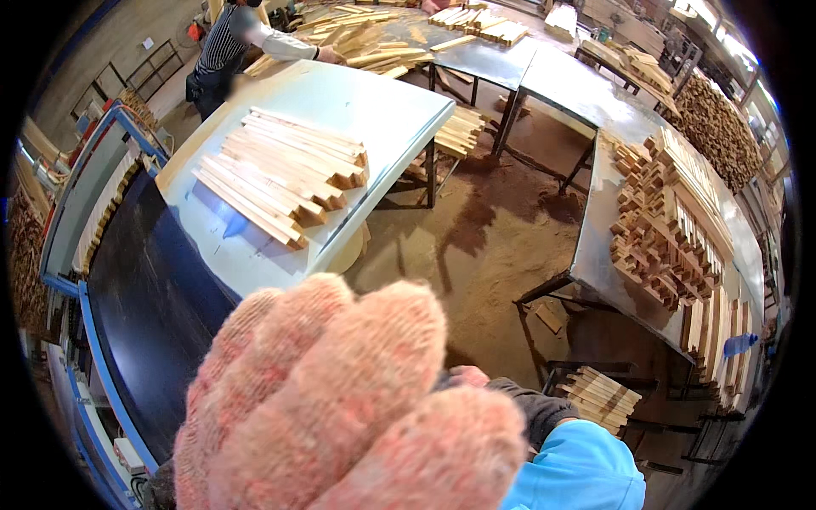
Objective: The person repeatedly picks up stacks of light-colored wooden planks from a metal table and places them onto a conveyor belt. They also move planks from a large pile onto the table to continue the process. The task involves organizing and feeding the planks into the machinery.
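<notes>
Close to the camera, my left hand (314, 399) fills the lower middle of the view in a fuzzy pinkish knit glove. Its fingers are bent and pressed together, with the thumb side at the right. Whatever they may hold is hidden. Behind it, my right hand (469, 375) shows only as a small pink patch. A dark cuff and a light blue sleeve (586, 472) lead to it, and its fingers are covered. Beyond my hands, a row of pale wooden strips (285, 174) lies fanned on a white-topped table (399, 110).
A blue-framed machine with a dark bed (153, 297) stands at left. On the right, a metal table (595, 229) bears stacked wood pieces (663, 229) and a blue bottle (740, 343). Cut strips (599, 398) sit low nearby. Across the white table, a person (225, 55) in stripes handles wood.
</notes>
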Demonstrator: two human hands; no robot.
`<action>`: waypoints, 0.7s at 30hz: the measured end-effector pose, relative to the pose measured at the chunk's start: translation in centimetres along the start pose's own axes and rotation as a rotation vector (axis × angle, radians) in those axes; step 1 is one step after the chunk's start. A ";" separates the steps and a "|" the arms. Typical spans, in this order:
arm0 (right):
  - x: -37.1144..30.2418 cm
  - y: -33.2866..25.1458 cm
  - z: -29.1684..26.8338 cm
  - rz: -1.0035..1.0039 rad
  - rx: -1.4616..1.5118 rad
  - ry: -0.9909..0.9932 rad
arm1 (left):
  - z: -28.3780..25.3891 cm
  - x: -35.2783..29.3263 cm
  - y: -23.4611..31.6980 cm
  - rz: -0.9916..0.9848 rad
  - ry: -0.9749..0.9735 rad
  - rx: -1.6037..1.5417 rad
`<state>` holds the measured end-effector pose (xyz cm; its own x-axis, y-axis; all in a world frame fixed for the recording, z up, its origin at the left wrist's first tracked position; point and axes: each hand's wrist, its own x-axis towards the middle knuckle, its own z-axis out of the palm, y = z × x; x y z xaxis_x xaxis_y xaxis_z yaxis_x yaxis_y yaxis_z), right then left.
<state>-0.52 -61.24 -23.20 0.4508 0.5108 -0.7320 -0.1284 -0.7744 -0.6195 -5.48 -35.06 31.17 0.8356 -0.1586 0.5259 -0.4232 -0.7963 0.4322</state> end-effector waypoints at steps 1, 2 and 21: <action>2.4 7.1 0.9 -0.147 -0.456 -0.111 | 0.3 0.1 -0.1 0.018 -0.015 -0.022; 5.3 14.3 2.1 -0.353 -0.900 -0.171 | 0.4 -0.3 -0.3 0.017 -0.020 -0.035; 3.4 23.4 3.7 -0.597 -0.665 -0.116 | 3.7 -0.8 -4.3 -0.084 -0.136 -0.056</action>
<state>-5.29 -76.25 -41.27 0.1825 0.9036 -0.3875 0.6522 -0.4062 -0.6400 -3.08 -33.69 26.21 0.9071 -0.1731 0.3836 -0.3652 -0.7768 0.5131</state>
